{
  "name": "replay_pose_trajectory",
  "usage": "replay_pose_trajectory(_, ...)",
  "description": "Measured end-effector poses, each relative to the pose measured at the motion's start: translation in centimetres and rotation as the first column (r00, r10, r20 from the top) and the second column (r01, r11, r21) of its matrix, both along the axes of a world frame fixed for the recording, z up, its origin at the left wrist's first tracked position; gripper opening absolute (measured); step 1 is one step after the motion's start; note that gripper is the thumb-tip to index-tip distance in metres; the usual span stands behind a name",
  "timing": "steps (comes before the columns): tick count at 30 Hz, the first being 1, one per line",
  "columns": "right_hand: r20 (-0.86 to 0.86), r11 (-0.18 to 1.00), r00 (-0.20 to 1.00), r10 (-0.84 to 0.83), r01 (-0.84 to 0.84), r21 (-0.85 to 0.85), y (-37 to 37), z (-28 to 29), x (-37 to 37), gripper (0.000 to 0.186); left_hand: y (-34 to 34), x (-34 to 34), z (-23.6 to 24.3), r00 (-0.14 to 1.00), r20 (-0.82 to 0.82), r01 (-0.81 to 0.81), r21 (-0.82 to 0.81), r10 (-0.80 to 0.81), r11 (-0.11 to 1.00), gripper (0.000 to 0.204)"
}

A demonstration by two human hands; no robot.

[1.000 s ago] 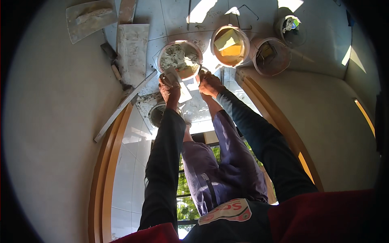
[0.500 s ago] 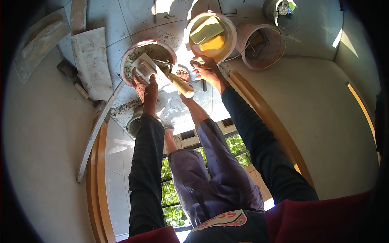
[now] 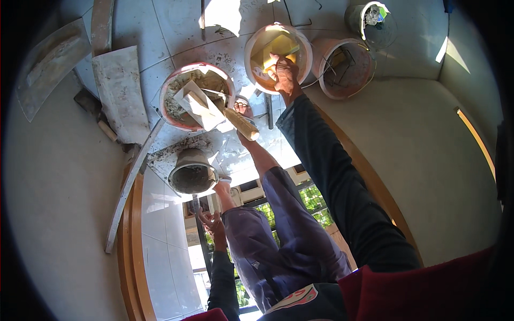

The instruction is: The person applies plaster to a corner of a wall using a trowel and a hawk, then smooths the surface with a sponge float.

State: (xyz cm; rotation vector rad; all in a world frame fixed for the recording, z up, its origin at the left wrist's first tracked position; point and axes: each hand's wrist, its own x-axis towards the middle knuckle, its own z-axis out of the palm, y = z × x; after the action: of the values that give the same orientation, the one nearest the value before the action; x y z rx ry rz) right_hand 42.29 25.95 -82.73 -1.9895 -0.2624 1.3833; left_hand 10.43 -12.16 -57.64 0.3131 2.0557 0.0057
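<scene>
My right hand (image 3: 285,74) reaches into a pale round bucket (image 3: 249,56), its fingers curled on a yellow sponge (image 3: 289,47). My left hand (image 3: 213,223) is low beside my leg, just below the handle (image 3: 196,203) of a grey mortar-stained dipper (image 3: 194,176); its fingers look apart, and no firm hold on the handle shows. A flat trowel with a wooden handle (image 3: 241,124) lies across a reddish bucket (image 3: 165,109) of wet mortar, its pale plate (image 3: 197,104) over the mortar. Neither hand touches the trowel.
Another reddish bucket (image 3: 345,88) with metal rods inside stands right of the sponge bucket. A clear container (image 3: 377,32) is beyond it. Boards (image 3: 122,91) and a long straightedge (image 3: 131,184) lean at the left. My bare foot (image 3: 242,107) is between the buckets.
My left hand has left the trowel on the mortar bucket and dropped down near the dipper. My right hand has moved forward into the bucket, onto the sponge.
</scene>
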Motion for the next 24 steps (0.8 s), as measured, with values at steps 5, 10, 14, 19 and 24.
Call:
replay_pose_trajectory(5,0.354,0.930,0.860,0.367,-0.322,-0.179,1.3,4.7,-0.1,0.036,-3.1,0.8,4.4,0.998,-0.042,-0.059,-0.137,0.054,0.989,0.064)
replay_pose_trajectory(10,0.467,0.391,0.096,0.879,-0.707,-0.590,2.5,7.4,-1.1,0.044,-5.3,2.2,6.1,0.997,-0.069,-0.048,-0.156,0.038,0.987,0.061)
replay_pose_trajectory(14,0.591,0.454,0.110,0.799,-0.754,-0.475,2.1,5.0,-0.7,0.064,-5.3,3.2,6.7,0.987,-0.105,-0.138,-0.145,0.124,0.980,0.064)
replay_pose_trajectory(19,0.769,0.186,-0.364,0.525,-0.833,-0.521,0.3,-0.5,2.2,0.063,-4.5,4.0,6.8,0.978,-0.093,-0.192,-0.086,0.184,0.978,0.065)
replay_pose_trajectory(24,0.517,-0.094,-0.513,0.686,-0.766,-0.636,2.4,1.1,1.6,0.042,-4.6,3.3,10.7,0.942,-0.115,-0.318,0.011,0.317,0.948,0.066)
